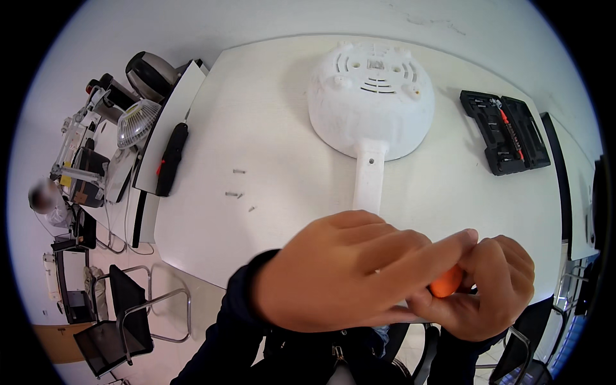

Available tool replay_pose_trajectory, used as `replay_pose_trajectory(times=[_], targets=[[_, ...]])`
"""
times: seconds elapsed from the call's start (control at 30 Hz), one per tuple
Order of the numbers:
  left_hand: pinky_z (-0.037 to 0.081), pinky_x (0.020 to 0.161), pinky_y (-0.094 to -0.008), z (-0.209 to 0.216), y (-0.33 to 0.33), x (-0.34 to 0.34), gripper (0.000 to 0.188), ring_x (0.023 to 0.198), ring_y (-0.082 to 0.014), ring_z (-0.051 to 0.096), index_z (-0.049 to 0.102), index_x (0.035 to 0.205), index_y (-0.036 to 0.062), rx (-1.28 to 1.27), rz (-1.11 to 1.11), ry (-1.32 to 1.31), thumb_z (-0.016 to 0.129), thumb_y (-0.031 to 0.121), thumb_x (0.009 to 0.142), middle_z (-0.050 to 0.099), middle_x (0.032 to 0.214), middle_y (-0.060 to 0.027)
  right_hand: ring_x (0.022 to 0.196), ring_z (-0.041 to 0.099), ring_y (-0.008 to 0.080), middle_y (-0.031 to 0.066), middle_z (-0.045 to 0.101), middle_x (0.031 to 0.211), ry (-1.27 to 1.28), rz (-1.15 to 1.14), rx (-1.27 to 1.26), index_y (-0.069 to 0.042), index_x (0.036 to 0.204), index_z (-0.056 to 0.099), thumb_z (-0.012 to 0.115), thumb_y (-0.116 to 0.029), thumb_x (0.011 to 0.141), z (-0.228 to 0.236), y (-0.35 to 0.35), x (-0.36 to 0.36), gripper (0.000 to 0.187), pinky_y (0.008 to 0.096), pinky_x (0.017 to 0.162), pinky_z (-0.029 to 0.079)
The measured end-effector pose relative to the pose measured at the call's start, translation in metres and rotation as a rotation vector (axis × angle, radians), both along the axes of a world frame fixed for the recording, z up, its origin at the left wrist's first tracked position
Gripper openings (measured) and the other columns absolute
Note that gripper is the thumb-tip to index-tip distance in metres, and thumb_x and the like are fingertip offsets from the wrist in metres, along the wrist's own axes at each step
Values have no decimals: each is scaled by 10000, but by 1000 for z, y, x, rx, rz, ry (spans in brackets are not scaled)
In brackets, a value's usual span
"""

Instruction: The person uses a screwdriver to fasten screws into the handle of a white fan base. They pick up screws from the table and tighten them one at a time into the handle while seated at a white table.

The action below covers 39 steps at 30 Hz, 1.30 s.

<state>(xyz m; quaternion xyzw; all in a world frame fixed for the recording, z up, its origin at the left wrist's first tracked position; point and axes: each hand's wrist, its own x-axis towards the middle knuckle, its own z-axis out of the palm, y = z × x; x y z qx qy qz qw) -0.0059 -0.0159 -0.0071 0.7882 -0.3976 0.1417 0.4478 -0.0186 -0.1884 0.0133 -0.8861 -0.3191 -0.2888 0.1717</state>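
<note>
My left hand (346, 269) and my right hand (494, 289) meet at the front of the table. Between them shows a small rounded orange thing (446, 283), its kind hidden by fingers. My right hand is closed around it. My left hand's fingers are bent in against the right fingertips, closed on something I cannot make out. Just beyond lies a white electric pot (372, 109), bottom up, showing vents and small feet. Its long handle (369, 179) points toward me, with a screw hole in it, and its end passes behind my left hand.
Several small screws (239, 171) lie left of the pot. A black electric screwdriver (172, 157) rests at the table's left edge. On the right, an open black tool case (504, 131) holds bits and an orange-red strip. Chairs (131, 314) and a person (56, 205) are off left.
</note>
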Motion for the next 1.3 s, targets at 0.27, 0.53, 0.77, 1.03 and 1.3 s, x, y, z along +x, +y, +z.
replay_pose_trajectory(times=[0.27, 0.53, 0.77, 1.03, 1.3], targets=[[454, 502, -233, -1, -2, 4, 582, 473, -153, 554, 628, 1044, -24, 23, 61, -82, 767, 338, 609, 587, 587, -26, 378, 453, 113, -7, 450, 443, 89, 55, 50, -47, 593, 486, 792, -502, 591, 0, 0, 1, 548, 227, 413, 334], [481, 607, -295, 15, 14, 3, 829, 650, -215, 609, 358, 1310, -57, 87, -171, 296, 748, 278, 660, 633, 808, -97, 476, 544, 146, 42, 590, 597, 170, 239, -23, -43, 758, 634, 691, -463, 695, 3, -1, 4, 429, 251, 475, 381], [398, 511, -256, 7, 15, 5, 838, 515, -142, 495, 345, 1345, -8, 114, -67, 152, 735, 280, 662, 473, 595, -14, 512, 568, 134, 51, 602, 619, 179, 218, -54, -62, 741, 634, 637, -474, 752, 2, -2, 1, 413, 266, 527, 421], [375, 462, -235, 6, 9, -4, 598, 456, -113, 429, 489, 1246, -14, 175, 53, -13, 648, 277, 748, 413, 534, 22, 408, 550, 148, 63, 558, 509, 131, 233, 81, 0, 661, 593, 704, -315, 722, -1, 4, 1, 339, 236, 433, 415], [396, 457, -226, 5, 6, -1, 471, 435, -103, 468, 554, 1192, 5, 202, 135, -124, 638, 140, 748, 440, 514, 30, 379, 498, 130, 38, 535, 486, 172, 212, 244, -21, 633, 579, 733, -202, 633, -11, 16, 6, 238, 220, 397, 335]])
